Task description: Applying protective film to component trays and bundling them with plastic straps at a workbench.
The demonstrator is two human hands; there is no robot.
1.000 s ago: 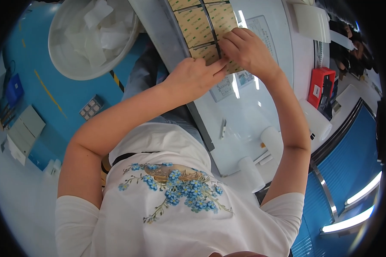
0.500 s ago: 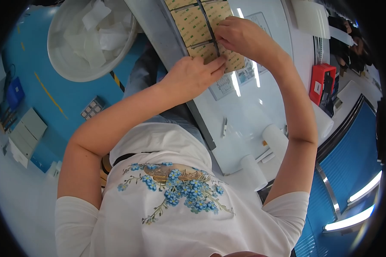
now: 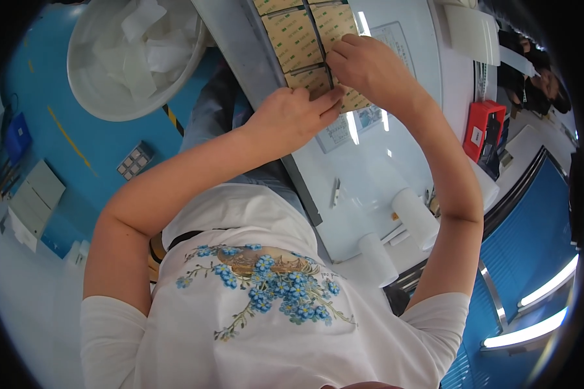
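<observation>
The tan panels [image 3: 294, 43], divided by dark strips, lie at the far side of the pale table [image 3: 360, 167]. The person's left hand [image 3: 291, 118] rests at their near edge, fingers reaching right; whether it grips them cannot be told. The right hand [image 3: 372, 70] bends its fingers over the right-hand panels, beside the long dark strip (its fingertips are hidden, so any grasp cannot be told). Nearer lies a slim white tool [image 3: 336, 192]; far left stands a white bin [image 3: 84, 91] holding pale scraps [image 3: 139, 58].
</observation>
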